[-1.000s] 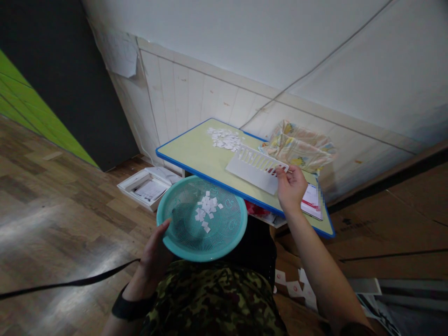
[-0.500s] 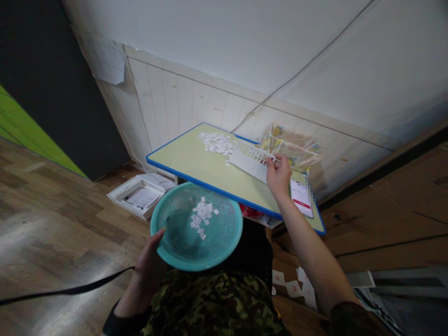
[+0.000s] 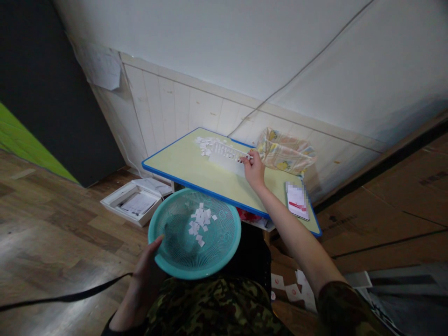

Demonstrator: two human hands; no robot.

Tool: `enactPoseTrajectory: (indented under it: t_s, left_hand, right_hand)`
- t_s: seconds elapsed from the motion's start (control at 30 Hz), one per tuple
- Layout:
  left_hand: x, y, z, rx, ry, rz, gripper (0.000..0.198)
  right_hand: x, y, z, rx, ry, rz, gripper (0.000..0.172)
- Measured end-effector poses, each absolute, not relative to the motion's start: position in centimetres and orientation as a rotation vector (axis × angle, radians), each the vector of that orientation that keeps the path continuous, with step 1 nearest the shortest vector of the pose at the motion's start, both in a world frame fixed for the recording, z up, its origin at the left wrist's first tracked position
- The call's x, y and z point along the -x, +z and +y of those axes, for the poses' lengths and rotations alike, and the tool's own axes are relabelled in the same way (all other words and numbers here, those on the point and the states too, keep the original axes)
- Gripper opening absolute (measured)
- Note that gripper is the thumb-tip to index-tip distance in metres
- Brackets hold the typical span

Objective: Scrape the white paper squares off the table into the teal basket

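Observation:
My left hand [image 3: 143, 275] grips the near left rim of a round teal mesh basket [image 3: 224, 242] that rests on my lap, with several small white paper pieces [image 3: 199, 223] lying in it. My right hand [image 3: 254, 169] reaches out over the low yellow table with a blue edge [image 3: 185, 163] and pinches the right end of a flat white slotted plastic panel [image 3: 226, 158]. The panel's far end lies against a heap of small white paper pieces [image 3: 206, 143] at the back of the table.
A patterned cloth bag [image 3: 285, 151] sits at the table's back right by the white panelled wall. A phone or card [image 3: 297, 200] lies at the table's right end. An open white box [image 3: 135, 201] lies on the wood floor left of the table. A black strap [image 3: 63, 294] crosses the floor.
My right hand has pushed the white panel away across the table, from the near right edge to the paper heap at the back. The basket and left hand have hardly moved.

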State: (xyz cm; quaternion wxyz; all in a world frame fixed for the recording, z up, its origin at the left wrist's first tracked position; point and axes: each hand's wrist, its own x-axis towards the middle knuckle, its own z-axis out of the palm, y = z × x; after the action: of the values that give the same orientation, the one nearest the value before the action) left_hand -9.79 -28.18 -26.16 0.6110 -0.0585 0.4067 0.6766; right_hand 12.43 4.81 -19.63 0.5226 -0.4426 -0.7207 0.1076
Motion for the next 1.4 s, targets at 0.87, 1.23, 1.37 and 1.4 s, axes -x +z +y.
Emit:
enactPoseTrajectory:
  t_s: [0.87,1.23,1.37,1.4]
  left_hand:
    - [12.1,-27.9,-28.5,0.178,1.530,0.953,0.069]
    - [11.3,-26.7,-28.6,0.161,1.519,1.018,0.067]
    - [11.0,-26.5,-28.5,0.135,1.554,1.044,0.056]
    - [11.0,-26.6,-28.5,0.127,1.563,1.058,0.053]
  right_hand:
    - [-10.3,-18.8,12.3,1.186,0.235,-1.642,0.025]
    - [-12.1,-19.7,10.9,1.103,0.380,-1.613,0.029]
    - [-12.7,-19.6,10.8,1.069,0.417,-1.615,0.030]
    - [-12.8,-19.5,10.8,1.072,0.421,-1.611,0.031]
